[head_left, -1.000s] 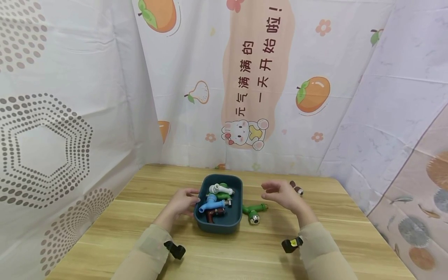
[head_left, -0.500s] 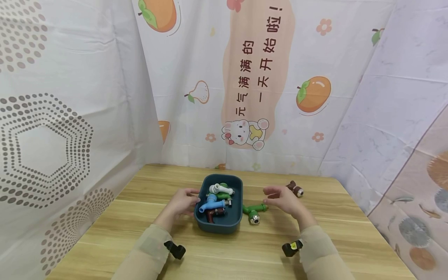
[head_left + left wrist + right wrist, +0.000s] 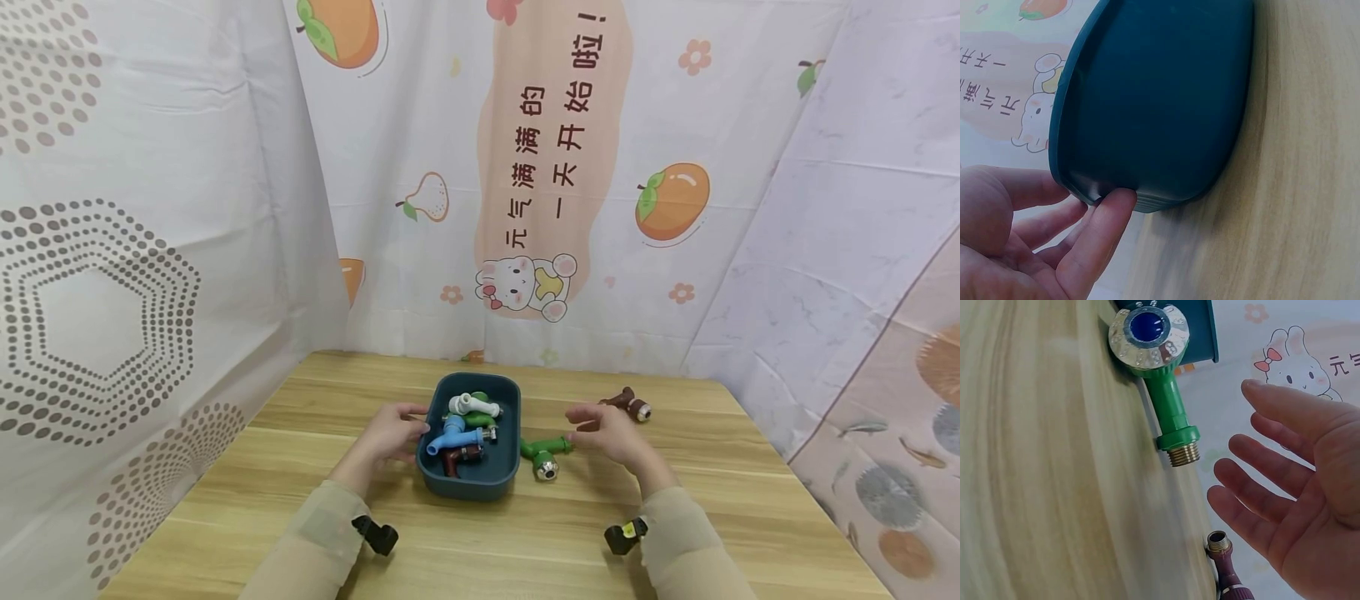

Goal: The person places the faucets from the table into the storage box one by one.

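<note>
Broadly, by size:
Counter (image 3: 247, 500): wooden and smooth; it carries everything here, and hard plastic would likely slide on it readily.
Blue tub (image 3: 506, 392): a dark teal plastic bin at the counter's middle, holding several small taps. It looks stiff and light. The left hand (image 3: 390, 435) rests against its left wall, fingers (image 3: 1100, 231) relaxed and straight, one fingertip touching just under the rim; nothing is gripped.
Right hand (image 3: 611, 433): hovers open just right of the green tap, its fingers (image 3: 1260, 487) spread and relaxed, holding nothing.
Green tap (image 3: 544, 456): lies on the counter touching or just beside the tub's right wall, its brass thread pointing toward the right hand, its chrome-ringed blue head nearer the person. Judged rigid, fairly light and glossy, so somewhat slippery; the straight green stem between head and thread looks the surest place to pinch.
Brown tap (image 3: 626, 404): lies beyond the right hand, near its fingertips; similar build, probably best taken by its body.
</note>
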Motion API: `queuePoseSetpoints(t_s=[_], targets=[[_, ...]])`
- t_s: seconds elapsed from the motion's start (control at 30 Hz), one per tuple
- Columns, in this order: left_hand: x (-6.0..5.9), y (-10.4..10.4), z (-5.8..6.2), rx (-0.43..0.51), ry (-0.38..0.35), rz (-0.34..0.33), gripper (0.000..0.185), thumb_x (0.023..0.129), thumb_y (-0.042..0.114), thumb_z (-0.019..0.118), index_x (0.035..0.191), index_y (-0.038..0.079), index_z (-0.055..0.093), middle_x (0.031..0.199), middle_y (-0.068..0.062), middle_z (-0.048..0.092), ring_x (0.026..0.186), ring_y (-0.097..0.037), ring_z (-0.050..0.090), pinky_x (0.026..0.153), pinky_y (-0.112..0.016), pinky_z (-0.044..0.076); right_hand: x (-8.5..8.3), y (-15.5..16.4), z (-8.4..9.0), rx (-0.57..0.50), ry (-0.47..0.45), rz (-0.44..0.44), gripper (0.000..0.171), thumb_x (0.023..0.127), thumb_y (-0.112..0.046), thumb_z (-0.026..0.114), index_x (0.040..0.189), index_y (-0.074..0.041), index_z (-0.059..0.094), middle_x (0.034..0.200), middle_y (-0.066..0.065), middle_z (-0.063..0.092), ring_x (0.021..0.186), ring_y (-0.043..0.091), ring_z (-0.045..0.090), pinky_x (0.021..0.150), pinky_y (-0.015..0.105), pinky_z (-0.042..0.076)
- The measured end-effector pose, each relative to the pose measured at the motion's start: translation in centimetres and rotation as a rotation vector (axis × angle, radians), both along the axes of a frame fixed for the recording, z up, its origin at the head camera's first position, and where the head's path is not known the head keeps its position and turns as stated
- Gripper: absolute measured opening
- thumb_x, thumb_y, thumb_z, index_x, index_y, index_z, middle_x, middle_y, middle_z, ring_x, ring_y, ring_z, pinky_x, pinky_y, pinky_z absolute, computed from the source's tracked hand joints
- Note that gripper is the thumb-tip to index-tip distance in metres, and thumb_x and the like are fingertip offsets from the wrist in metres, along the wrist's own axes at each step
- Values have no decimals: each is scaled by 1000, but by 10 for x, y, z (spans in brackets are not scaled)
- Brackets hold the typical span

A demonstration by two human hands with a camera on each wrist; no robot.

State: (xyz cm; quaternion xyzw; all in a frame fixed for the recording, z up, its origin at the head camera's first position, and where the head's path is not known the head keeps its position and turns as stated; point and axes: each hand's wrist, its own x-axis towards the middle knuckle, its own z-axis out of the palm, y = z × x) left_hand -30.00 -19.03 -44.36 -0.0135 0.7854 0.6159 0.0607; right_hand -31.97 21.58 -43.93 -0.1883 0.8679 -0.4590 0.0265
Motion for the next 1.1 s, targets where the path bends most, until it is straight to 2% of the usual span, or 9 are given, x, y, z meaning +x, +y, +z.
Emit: queuePoseSetpoints(t_s=[0.57,1.1], targets=[[-1,-1,-1,-8,-2,-4,42,95,6,65,137,1,62,119,-19,66,96,-30,69,60,-44,62,-3,-3,-14,13,-26,-27,44,89,-12,79,128,4,66,127,22,65,108,33,65,93,48,55],[1,0,2,-7,-7,-1,42,95,5,66,137,1,62,120,-21,65,94,-29,68,61,-45,62,-3,-3,-25,19,-31,9,49,86,-13,81,129,6,64,125,23,66,106,33,67,99,53,51]])
